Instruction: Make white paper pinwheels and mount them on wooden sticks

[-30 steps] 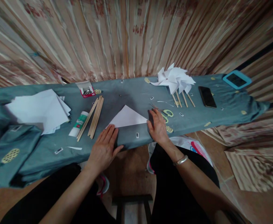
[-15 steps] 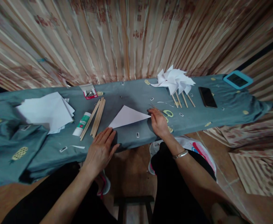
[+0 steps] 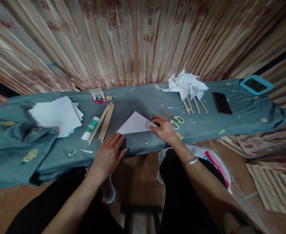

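A white sheet of paper folded into a triangle [image 3: 136, 124] lies on the cloth between my hands, its peak pointing away from me. My left hand [image 3: 108, 155] rests flat with fingers stretched out, the tips at the paper's left corner. At the right corner is my right hand [image 3: 165, 128], thumb and fingers parted over the paper's edge; that corner is partly hidden under it. Scissors with light green handles [image 3: 176, 122] lie just beyond my right hand. Thin wooden sticks [image 3: 106, 122] and a glue stick [image 3: 90, 128] lie beyond my left hand.
A stack of white paper [image 3: 57, 115] lies at the left, a small red box of metal pins [image 3: 99, 96] behind the sticks. Paper pinwheels on sticks [image 3: 188, 85], a phone [image 3: 222, 103] and a blue-framed device [image 3: 256, 85] sit at the right. A curtain [image 3: 133, 42] hangs behind.
My right hand has shifted in over the paper's right corner, its thumb and fingers now further apart. My left hand stays by the left corner. The view has shifted slightly.
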The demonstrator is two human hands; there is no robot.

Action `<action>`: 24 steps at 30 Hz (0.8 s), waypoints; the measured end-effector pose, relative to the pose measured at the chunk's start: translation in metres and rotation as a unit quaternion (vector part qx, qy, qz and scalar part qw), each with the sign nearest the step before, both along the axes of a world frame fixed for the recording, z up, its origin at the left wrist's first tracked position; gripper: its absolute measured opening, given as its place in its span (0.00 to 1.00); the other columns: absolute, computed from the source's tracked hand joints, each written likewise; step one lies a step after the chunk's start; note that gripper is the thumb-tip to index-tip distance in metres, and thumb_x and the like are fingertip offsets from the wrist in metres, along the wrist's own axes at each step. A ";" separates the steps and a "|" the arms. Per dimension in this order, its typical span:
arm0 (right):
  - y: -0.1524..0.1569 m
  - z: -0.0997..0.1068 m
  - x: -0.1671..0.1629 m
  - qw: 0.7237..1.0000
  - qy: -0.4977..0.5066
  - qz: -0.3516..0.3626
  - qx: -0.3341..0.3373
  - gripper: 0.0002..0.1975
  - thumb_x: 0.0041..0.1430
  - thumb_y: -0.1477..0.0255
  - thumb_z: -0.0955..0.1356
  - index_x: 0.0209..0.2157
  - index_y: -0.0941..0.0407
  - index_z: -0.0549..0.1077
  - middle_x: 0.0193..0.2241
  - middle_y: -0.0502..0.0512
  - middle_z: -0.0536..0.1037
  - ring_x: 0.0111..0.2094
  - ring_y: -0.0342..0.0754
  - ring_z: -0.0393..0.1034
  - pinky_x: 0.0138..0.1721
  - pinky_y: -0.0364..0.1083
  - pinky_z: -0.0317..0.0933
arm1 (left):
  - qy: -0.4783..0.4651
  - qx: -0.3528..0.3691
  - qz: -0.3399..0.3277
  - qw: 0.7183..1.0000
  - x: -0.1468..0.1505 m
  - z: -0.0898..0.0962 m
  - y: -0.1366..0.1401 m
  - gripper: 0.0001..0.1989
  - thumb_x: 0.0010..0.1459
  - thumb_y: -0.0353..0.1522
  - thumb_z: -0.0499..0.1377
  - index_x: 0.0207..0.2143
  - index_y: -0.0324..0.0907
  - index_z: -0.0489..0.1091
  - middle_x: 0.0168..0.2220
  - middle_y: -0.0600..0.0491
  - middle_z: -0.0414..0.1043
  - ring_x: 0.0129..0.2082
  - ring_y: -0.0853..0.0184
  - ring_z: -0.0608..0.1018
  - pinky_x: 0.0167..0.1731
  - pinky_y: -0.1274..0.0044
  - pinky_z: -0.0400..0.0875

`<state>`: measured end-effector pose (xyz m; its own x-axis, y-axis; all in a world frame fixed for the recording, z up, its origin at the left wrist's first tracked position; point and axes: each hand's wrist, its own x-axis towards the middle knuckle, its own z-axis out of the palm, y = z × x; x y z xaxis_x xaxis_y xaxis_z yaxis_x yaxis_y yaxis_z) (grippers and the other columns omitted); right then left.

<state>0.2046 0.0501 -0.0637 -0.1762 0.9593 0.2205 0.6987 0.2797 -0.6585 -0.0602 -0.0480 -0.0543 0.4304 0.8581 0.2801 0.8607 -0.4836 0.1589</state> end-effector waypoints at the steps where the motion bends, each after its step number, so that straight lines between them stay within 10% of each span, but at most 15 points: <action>1: 0.000 0.001 -0.001 1.000 0.019 -0.007 0.001 0.04 0.50 0.71 0.71 0.31 0.54 0.78 0.50 0.58 0.78 0.51 0.55 0.74 0.55 0.55 0.64 | -0.003 0.005 0.001 1.000 0.000 0.002 0.001 0.22 0.65 0.37 0.53 0.54 0.30 0.68 0.56 0.34 0.70 0.57 0.48 0.72 0.55 0.57 0.70; 8: -0.001 0.027 0.010 0.983 0.078 -0.127 0.105 0.07 0.55 0.67 0.69 0.27 0.55 0.74 0.47 0.60 0.79 0.42 0.53 0.75 0.42 0.53 0.70 | -0.088 0.083 -0.006 0.993 0.019 0.030 0.009 0.32 0.63 0.32 0.57 0.66 0.35 0.51 0.64 0.34 0.58 0.67 0.51 0.59 0.61 0.57 0.62; 16: -0.060 0.025 -0.026 0.987 -0.068 0.074 0.128 0.09 0.62 0.75 0.62 0.36 0.55 0.74 0.52 0.63 0.76 0.49 0.54 0.74 0.50 0.53 0.71 | -0.056 0.089 -0.049 0.993 0.054 0.033 0.008 0.31 0.63 0.22 0.51 0.67 0.41 0.50 0.68 0.39 0.53 0.70 0.56 0.48 0.66 0.56 0.49; 24: -0.076 0.021 -0.036 0.975 -0.089 0.183 0.088 0.08 0.62 0.75 0.64 0.41 0.58 0.73 0.44 0.64 0.78 0.47 0.54 0.74 0.50 0.54 0.71 | -0.039 0.025 -0.063 0.997 0.053 0.023 0.012 0.21 0.64 0.24 0.50 0.57 0.40 0.67 0.55 0.42 0.73 0.65 0.52 0.63 0.63 0.42 0.32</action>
<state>0.1689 -0.0262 -0.0430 -0.5500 0.7754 0.3103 0.6298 0.6291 -0.4556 -0.0070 -0.0357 -0.0308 0.5083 0.7835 0.3575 0.7789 -0.5953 0.1971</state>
